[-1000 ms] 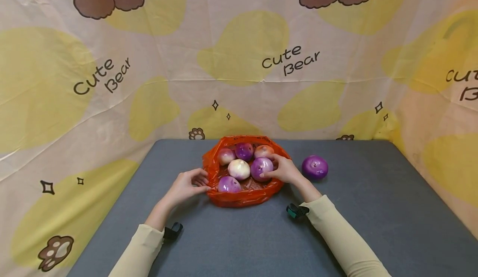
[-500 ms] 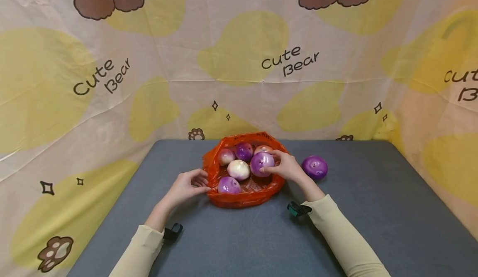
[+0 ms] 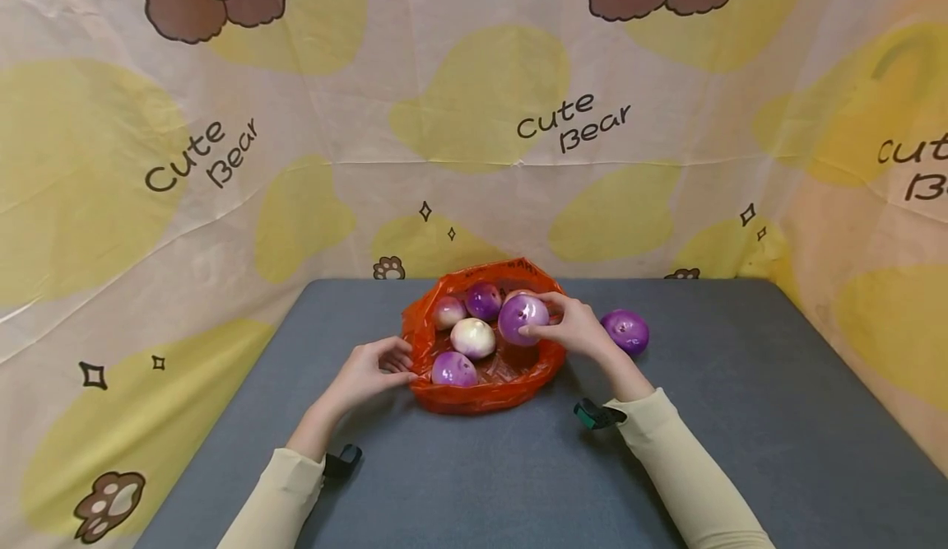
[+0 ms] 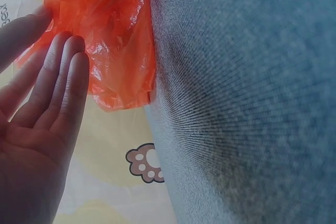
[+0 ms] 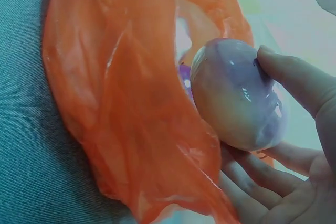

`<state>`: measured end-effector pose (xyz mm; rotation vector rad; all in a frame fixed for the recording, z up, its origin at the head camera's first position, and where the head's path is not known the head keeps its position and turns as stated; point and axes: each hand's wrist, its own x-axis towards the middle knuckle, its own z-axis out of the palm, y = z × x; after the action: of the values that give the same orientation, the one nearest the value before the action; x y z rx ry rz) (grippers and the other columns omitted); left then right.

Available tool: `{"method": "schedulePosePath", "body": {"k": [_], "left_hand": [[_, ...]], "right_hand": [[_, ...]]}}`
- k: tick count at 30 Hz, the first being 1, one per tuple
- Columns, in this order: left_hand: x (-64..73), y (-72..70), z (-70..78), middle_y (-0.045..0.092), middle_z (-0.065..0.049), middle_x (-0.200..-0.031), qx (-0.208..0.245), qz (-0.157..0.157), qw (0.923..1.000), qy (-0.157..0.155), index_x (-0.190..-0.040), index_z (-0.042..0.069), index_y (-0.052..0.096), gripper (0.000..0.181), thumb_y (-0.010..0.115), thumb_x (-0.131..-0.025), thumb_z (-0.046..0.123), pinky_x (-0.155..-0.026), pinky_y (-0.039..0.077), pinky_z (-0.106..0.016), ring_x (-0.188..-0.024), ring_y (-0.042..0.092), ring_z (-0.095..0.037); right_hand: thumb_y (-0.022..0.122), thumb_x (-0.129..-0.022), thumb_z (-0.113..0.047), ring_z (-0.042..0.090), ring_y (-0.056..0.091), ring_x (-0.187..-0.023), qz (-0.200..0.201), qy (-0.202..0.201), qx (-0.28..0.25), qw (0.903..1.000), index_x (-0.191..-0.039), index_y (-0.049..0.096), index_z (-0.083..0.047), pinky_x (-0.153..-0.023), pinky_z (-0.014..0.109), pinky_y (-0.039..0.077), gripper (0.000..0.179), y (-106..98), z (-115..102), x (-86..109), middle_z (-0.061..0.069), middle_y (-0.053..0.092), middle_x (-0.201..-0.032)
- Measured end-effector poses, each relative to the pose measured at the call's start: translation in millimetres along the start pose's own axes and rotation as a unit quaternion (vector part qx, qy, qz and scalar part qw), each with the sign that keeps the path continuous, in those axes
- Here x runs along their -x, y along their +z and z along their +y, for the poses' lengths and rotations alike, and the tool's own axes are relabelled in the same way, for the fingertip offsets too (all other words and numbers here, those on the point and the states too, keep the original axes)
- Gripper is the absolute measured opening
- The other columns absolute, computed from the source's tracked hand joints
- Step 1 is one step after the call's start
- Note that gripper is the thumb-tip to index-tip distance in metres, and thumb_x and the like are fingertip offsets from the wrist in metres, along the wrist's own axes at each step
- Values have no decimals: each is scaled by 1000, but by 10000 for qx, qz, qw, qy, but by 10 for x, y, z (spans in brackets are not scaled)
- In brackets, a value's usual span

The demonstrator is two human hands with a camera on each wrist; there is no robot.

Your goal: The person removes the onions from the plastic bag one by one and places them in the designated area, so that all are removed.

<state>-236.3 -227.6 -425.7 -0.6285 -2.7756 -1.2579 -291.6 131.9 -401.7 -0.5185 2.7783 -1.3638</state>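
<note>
An orange-red plastic bag (image 3: 474,401) lies with its mouth spread on the grey table. Inside sit several onions, among them a white onion (image 3: 472,338) in the middle and a purple onion (image 3: 454,369) near the front rim. My right hand (image 3: 576,325) grips a pale purple onion (image 3: 522,319) between thumb and fingers at the bag's right side. In the right wrist view this onion (image 5: 239,95) overlaps the bag's opening. At the left rim, my left hand (image 3: 374,368) touches the plastic with its fingertips; the left wrist view shows its fingers (image 4: 76,85) fairly straight.
A darker purple onion (image 3: 625,332) rests on the table (image 3: 474,483) to the right of the bag, just beyond the right hand. Behind the table's far edge hangs a printed cloth (image 3: 459,121). Both wrists wear dark bands.
My right hand has lifted the pale purple onion slightly, up and a little to the right. The bag's back rim has risen. The left hand keeps its place.
</note>
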Motion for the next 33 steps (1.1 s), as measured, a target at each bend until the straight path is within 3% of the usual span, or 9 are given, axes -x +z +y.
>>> {"method": "schedulePosePath", "body": {"k": [8,21,33], "left_hand": [[-9,-3,-55,68,0,-88,75,21,9999,137,-103,12,64,31,79,-78,23,-74,54,-31,-78,63,-11],[-30,-7,-64,68,-2,-88,35,18,9997,229,-103,12,64,30,78,-78,22,-73,54,-27,-78,64,-12],[-9,-19,-12,68,1,-88,-17,24,10000,33,-103,13,64,31,79,-78,23,-74,53,-25,-79,63,-11]], "right_hand": [[79,-74,-41,27,64,-100,8,-48,-92,9999,-131,54,-10,-78,36,55,70,-103,-71,78,15,66,-115],[79,-73,-44,27,63,-104,86,71,-248,9996,-134,50,-14,-81,39,55,74,-292,-87,210,13,62,-122],[78,-73,-46,29,63,-105,369,197,-48,9991,-132,52,-15,-84,43,53,72,-549,-22,374,14,62,-122]]}}
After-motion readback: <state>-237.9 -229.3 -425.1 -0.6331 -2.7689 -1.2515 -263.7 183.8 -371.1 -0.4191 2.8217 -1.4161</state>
